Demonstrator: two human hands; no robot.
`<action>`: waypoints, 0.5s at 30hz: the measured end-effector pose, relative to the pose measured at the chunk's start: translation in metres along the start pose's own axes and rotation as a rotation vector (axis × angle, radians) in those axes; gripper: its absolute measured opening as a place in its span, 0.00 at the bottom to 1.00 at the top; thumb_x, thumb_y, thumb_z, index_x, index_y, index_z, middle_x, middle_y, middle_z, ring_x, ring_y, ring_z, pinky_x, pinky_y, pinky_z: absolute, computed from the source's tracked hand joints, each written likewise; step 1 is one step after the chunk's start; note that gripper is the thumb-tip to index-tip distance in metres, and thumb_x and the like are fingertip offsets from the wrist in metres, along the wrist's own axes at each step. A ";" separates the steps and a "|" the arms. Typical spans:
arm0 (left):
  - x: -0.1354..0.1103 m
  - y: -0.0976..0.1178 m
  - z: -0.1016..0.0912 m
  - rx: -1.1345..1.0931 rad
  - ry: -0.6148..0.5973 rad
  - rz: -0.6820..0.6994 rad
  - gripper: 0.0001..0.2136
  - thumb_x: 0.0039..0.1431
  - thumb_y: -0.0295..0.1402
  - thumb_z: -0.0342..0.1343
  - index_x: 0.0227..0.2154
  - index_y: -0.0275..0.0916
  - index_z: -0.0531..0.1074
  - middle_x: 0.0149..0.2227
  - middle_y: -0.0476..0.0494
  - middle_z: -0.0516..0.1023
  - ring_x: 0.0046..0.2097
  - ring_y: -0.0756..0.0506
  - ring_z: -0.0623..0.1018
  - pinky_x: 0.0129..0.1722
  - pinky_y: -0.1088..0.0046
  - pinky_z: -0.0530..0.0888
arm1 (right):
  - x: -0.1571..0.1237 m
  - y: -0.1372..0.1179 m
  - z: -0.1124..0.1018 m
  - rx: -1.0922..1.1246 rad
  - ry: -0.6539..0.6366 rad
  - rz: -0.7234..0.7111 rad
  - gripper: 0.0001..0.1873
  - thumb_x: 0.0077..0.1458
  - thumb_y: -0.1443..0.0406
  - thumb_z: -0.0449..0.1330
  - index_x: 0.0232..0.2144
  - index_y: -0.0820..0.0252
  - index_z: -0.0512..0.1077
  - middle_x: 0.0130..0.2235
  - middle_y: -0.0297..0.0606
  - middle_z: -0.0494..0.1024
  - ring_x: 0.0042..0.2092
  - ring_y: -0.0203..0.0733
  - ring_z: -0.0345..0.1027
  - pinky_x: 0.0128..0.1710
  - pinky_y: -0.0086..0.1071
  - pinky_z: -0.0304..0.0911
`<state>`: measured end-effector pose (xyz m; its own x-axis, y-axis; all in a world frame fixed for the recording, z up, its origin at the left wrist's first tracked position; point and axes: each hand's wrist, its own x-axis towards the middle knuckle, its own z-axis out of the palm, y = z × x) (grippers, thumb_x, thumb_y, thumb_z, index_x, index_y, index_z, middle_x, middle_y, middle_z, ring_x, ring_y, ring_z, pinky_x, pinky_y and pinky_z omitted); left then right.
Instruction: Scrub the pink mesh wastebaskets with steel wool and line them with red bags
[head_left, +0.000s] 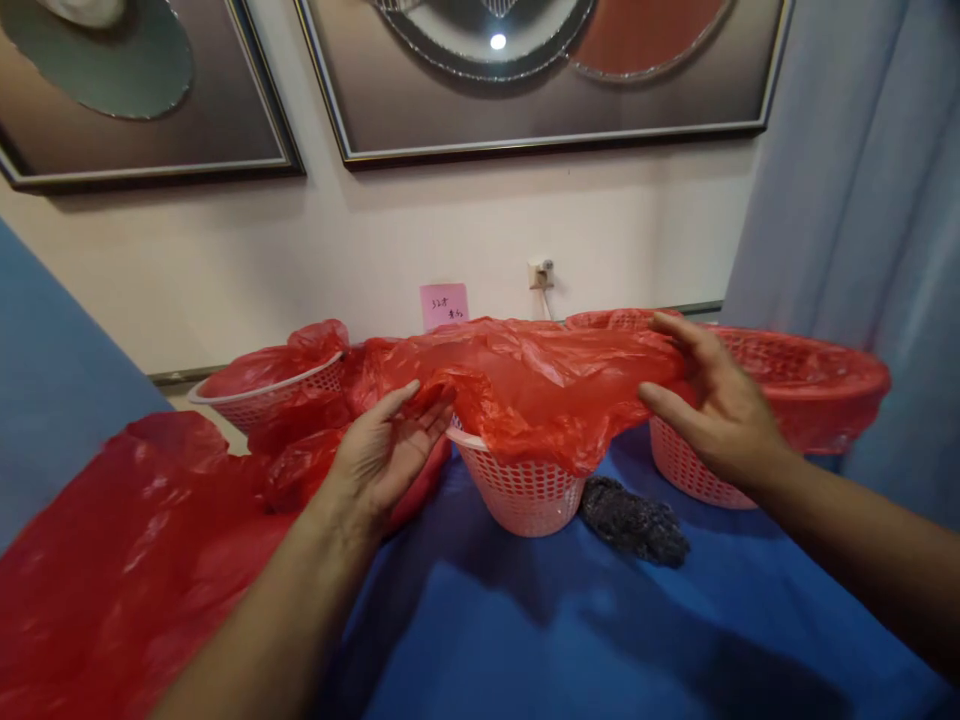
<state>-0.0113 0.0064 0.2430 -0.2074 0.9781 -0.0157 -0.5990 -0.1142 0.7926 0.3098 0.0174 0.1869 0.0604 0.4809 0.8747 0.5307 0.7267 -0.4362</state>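
Observation:
A thin red plastic bag (pixel 547 370) lies draped over the top of a pink perforated basket (pixel 525 495) in the middle. The bag hides most of the basket's rim and its inside. At the bag's left edge is my left hand (pixel 390 445), palm turned inward, with thumb and fingers apart and fingertips against the film. On the opposite side, my right hand (pixel 716 405) has its thumb and fingers spread around the bag's right end. Whether those right fingertips touch the film is hard to tell.
Red bags (pixel 150 540) spread over the left side, by a white-rimmed basket (pixel 259 400). A red-lined basket (pixel 810 400) stands right. Crumpled black plastic (pixel 634 520) rests on the blue cloth (pixel 510 630). Behind are a pink note (pixel 443 304), a socket (pixel 541 275) and framed pictures (pixel 555 120).

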 end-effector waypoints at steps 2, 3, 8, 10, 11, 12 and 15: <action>0.007 0.001 0.004 0.066 -0.001 -0.021 0.07 0.65 0.21 0.55 0.35 0.34 0.77 0.37 0.37 0.85 0.37 0.44 0.85 0.39 0.69 0.84 | 0.017 0.021 0.019 0.075 -0.029 0.140 0.27 0.60 0.53 0.66 0.59 0.53 0.72 0.54 0.45 0.80 0.54 0.54 0.77 0.54 0.50 0.74; 0.011 0.001 0.005 0.096 0.003 -0.021 0.07 0.66 0.21 0.55 0.35 0.33 0.77 0.35 0.36 0.85 0.36 0.45 0.85 0.38 0.70 0.84 | 0.025 0.030 0.029 0.099 -0.049 0.216 0.22 0.59 0.56 0.65 0.53 0.56 0.76 0.49 0.44 0.82 0.49 0.53 0.79 0.51 0.48 0.75; 0.030 0.002 -0.003 0.196 0.077 0.064 0.10 0.66 0.19 0.55 0.29 0.34 0.75 0.25 0.46 0.80 0.26 0.51 0.79 0.29 0.77 0.79 | 0.055 0.068 0.062 0.115 -0.096 0.569 0.07 0.50 0.67 0.64 0.34 0.60 0.79 0.35 0.38 0.83 0.37 0.46 0.78 0.41 0.37 0.72; 0.036 0.003 -0.013 0.212 0.096 0.120 0.11 0.66 0.19 0.54 0.29 0.34 0.75 0.25 0.49 0.80 0.25 0.53 0.78 0.29 0.79 0.78 | 0.062 0.081 0.069 0.103 -0.067 0.633 0.06 0.47 0.69 0.64 0.32 0.60 0.78 0.31 0.36 0.82 0.37 0.46 0.77 0.40 0.36 0.71; 0.038 0.003 -0.019 0.217 0.118 0.141 0.11 0.66 0.19 0.54 0.28 0.34 0.74 0.24 0.51 0.79 0.25 0.54 0.77 0.29 0.81 0.77 | 0.064 0.086 0.071 0.100 -0.053 0.656 0.06 0.46 0.69 0.64 0.30 0.60 0.78 0.30 0.36 0.81 0.36 0.46 0.76 0.39 0.35 0.71; 0.040 0.003 -0.025 0.222 0.147 0.152 0.12 0.67 0.19 0.54 0.27 0.35 0.73 0.22 0.53 0.78 0.23 0.55 0.76 0.27 0.82 0.75 | 0.065 0.091 0.073 0.099 -0.042 0.683 0.05 0.45 0.70 0.64 0.29 0.60 0.77 0.27 0.35 0.80 0.35 0.46 0.75 0.38 0.35 0.70; 0.040 0.001 -0.037 0.245 0.243 0.139 0.15 0.64 0.19 0.55 0.22 0.38 0.69 0.17 0.55 0.72 0.18 0.55 0.71 0.20 0.84 0.71 | 0.063 0.099 0.076 0.136 -0.044 0.766 0.04 0.43 0.71 0.65 0.25 0.60 0.74 0.22 0.33 0.74 0.30 0.45 0.73 0.32 0.34 0.69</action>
<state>-0.0492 0.0392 0.2203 -0.4689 0.8831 -0.0183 -0.3552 -0.1695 0.9193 0.3021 0.1570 0.1830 0.3332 0.8901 0.3111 0.2457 0.2366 -0.9400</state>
